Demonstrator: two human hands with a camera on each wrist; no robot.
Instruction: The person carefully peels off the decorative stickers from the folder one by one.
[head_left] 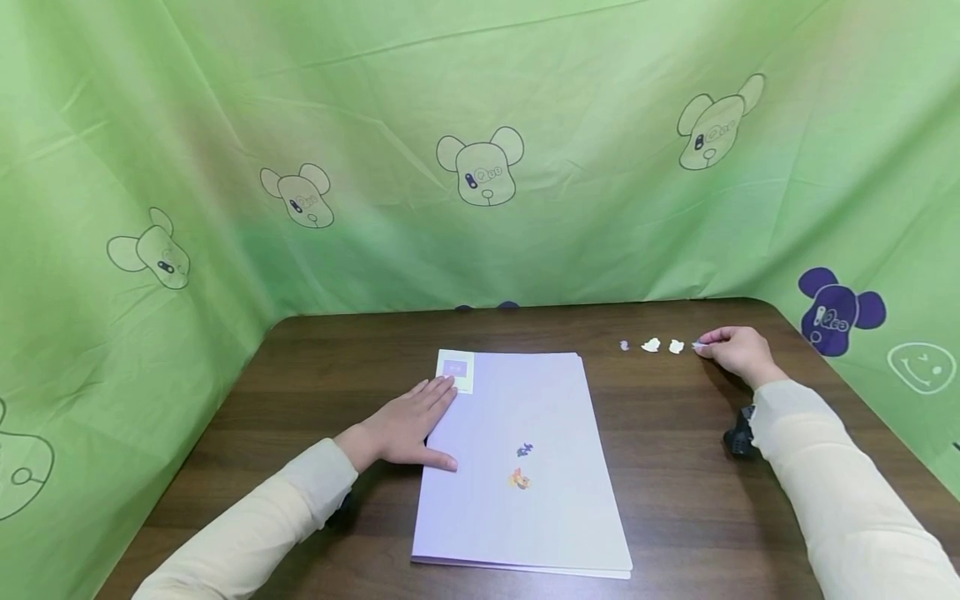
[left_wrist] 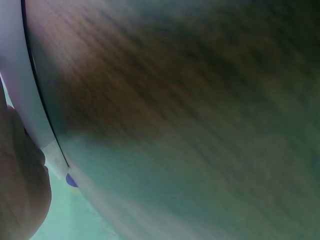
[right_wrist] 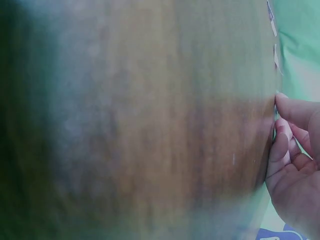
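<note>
A large pale lavender sheet [head_left: 517,400], seemingly several layers thick, lies on the wooden table. My left hand [head_left: 412,421] rests on its left side, fingers straight, fingertips on a white label [head_left: 467,385] with a purple square. Two small cutouts lie on the sheet, one purple [head_left: 525,449] and one orange [head_left: 519,478]. At the back right, my right hand [head_left: 738,354] pinches a small paper cutout [head_left: 698,345] at table height. In the right wrist view the thumb and fingers [right_wrist: 295,112] meet at the table surface; the cutout itself is mostly hidden there.
Left of the right hand, a row holds a small purple cutout [head_left: 624,345] and two white paper pieces, one [head_left: 651,345] beside the other [head_left: 677,347]. A green curtain [head_left: 480,250] with bear prints hangs behind the table [head_left: 360,350] and along its sides.
</note>
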